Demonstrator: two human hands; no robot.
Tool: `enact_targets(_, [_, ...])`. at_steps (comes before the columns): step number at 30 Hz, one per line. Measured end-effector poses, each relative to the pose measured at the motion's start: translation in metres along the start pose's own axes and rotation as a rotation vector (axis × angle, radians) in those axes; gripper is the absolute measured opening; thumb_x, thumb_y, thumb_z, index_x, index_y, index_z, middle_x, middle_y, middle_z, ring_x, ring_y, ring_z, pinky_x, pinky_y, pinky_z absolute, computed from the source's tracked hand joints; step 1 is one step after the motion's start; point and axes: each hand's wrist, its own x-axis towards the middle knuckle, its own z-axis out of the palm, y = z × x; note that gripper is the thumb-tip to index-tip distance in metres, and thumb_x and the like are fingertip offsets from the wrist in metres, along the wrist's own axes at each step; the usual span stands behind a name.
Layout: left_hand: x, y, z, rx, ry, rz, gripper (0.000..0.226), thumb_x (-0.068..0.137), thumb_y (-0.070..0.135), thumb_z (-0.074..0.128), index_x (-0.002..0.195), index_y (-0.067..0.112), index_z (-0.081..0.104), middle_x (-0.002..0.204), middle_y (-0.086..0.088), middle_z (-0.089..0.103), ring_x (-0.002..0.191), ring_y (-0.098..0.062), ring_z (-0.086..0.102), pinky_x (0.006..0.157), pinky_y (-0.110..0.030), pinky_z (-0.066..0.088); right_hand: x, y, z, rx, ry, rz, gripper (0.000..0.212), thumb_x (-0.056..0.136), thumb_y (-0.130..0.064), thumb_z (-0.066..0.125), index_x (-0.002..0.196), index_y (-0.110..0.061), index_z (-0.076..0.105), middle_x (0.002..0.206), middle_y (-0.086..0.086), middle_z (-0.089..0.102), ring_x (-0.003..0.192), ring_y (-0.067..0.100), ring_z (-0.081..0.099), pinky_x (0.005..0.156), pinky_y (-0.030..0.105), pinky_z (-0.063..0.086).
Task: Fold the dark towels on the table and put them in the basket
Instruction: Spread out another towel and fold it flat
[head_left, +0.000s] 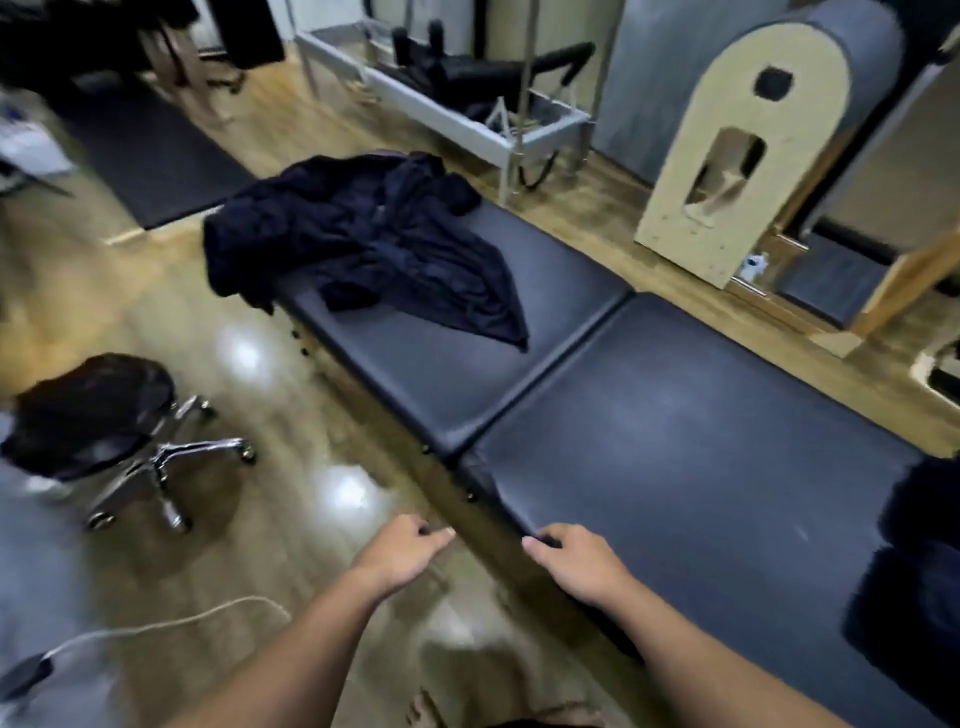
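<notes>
Two hands hang low in front of us, both holding nothing: the left hand (402, 548) sits over the floor just off the near edge, fingers loosely curled, and the right hand (576, 558) hovers at the edge of the long black padded desk (675, 441), also loosely curled, though whether its fingertips touch the edge we cannot tell through the blur. The heap of crumpled dark navy towels (363, 234) lies at the far end of that desk, well apart from us, one corner spilling over the left side. No basket shows clearly; a dark blurred mass at the right margin could be one, but we cannot say.

We judge the step in hand to be the approach and first pick. To do it well, we should walk up until the heap is close, then lift a single towel by two corners instead of grabbing the bundle. The bare padded stretch between us and the heap looks like good folding ground. We should mind the overhanging corner, which could drag the pile floorward.
</notes>
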Motion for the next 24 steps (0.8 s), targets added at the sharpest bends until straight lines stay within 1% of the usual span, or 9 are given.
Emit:
enact_targets(3, [-0.011,-0.052,-0.024,-0.081,0.017,-0.047,0.046,0.096,0.052,0.059,0.105,0.008,0.070,0.104,-0.002,0.068,0.107,-0.022,0.065,0.079,-0.027,0.045,0.008,-0.046,0.025,-0.019,-0.107,-0.058,0.054,0.098,-0.061,0.049,0.132,-0.023,0.064,0.134,-0.003,0.063,0.123,0.017,0.056,0.097,0.030,0.043])
enact_targets(4, [-0.013,-0.064,-0.031,-0.100,0.026,-0.059,0.042,0.097,0.051,0.059,0.102,0.011,0.070,0.101,0.000,0.066,0.106,-0.021,0.065,0.077,-0.026,0.042,0.011,-0.057,0.030,-0.024,-0.135,-0.072,0.056,0.098,-0.062,0.048,0.135,-0.023,0.063,0.138,-0.003,0.060,0.126,0.017,0.055,0.099,0.029,0.042])
enact_targets(6, [-0.014,-0.089,-0.046,-0.162,0.063,-0.093,0.040,0.096,0.051,0.061,0.080,0.015,0.063,0.082,0.000,0.063,0.085,-0.019,0.064,0.067,-0.029,0.039,0.019,-0.083,0.039,-0.056,-0.177,-0.102,0.060,0.097,-0.064,0.047,0.139,-0.023,0.060,0.143,-0.003,0.057,0.130,0.017,0.053,0.102,0.029,0.040])
enact_targets(8, [-0.014,-0.104,-0.063,-0.224,0.099,-0.130,0.048,0.095,0.047,0.063,0.062,0.017,0.046,0.061,0.004,0.047,0.062,-0.015,0.049,0.057,-0.033,0.030,0.030,-0.107,0.044,-0.081,-0.190,-0.126,0.061,0.096,-0.065,0.046,0.139,-0.023,0.059,0.143,-0.004,0.057,0.129,0.016,0.053,0.101,0.029,0.040])
enact_targets(12, [0.000,-0.118,-0.096,-0.283,0.146,-0.182,0.050,0.093,0.048,0.065,0.060,0.018,0.042,0.059,0.005,0.043,0.057,-0.014,0.043,0.056,-0.033,0.028,0.058,-0.148,0.041,-0.038,-0.189,-0.162,0.057,0.096,-0.063,0.049,0.135,-0.023,0.063,0.136,-0.004,0.063,0.122,0.015,0.056,0.099,0.029,0.042])
enact_targets(15, [0.023,-0.118,-0.124,-0.287,0.155,-0.188,0.045,0.090,0.052,0.065,0.068,0.015,0.054,0.068,0.003,0.056,0.067,-0.015,0.055,0.063,-0.031,0.039,0.089,-0.179,0.034,-0.002,-0.188,-0.182,0.052,0.097,-0.061,0.050,0.128,-0.024,0.067,0.129,-0.003,0.067,0.117,0.016,0.059,0.103,0.033,0.045])
enact_targets(19, [0.065,-0.106,-0.170,-0.252,0.153,-0.190,0.057,0.080,0.062,0.062,0.092,0.008,0.071,0.096,-0.005,0.075,0.091,-0.018,0.069,0.090,-0.036,0.054,0.140,-0.217,0.019,0.009,-0.206,-0.181,0.062,0.094,-0.067,0.048,0.141,-0.028,0.058,0.143,-0.008,0.056,0.129,0.017,0.053,0.096,0.028,0.042])
enact_targets(22, [0.099,-0.078,-0.208,-0.207,0.148,-0.169,0.047,0.085,0.060,0.061,0.089,0.013,0.067,0.095,-0.001,0.071,0.099,-0.022,0.069,0.094,-0.039,0.053,0.177,-0.242,0.000,0.065,-0.207,-0.126,0.053,0.093,-0.068,0.047,0.128,-0.031,0.065,0.117,-0.009,0.067,0.098,0.018,0.067,0.072,0.026,0.050])
enact_targets(24, [0.119,-0.060,-0.229,-0.174,0.146,-0.149,0.042,0.090,0.057,0.061,0.091,0.015,0.067,0.092,0.000,0.067,0.097,-0.023,0.068,0.090,-0.035,0.052,0.197,-0.253,-0.015,0.058,-0.199,-0.138,0.053,0.094,-0.067,0.047,0.125,-0.028,0.067,0.109,-0.007,0.068,0.093,0.017,0.067,0.071,0.027,0.048])
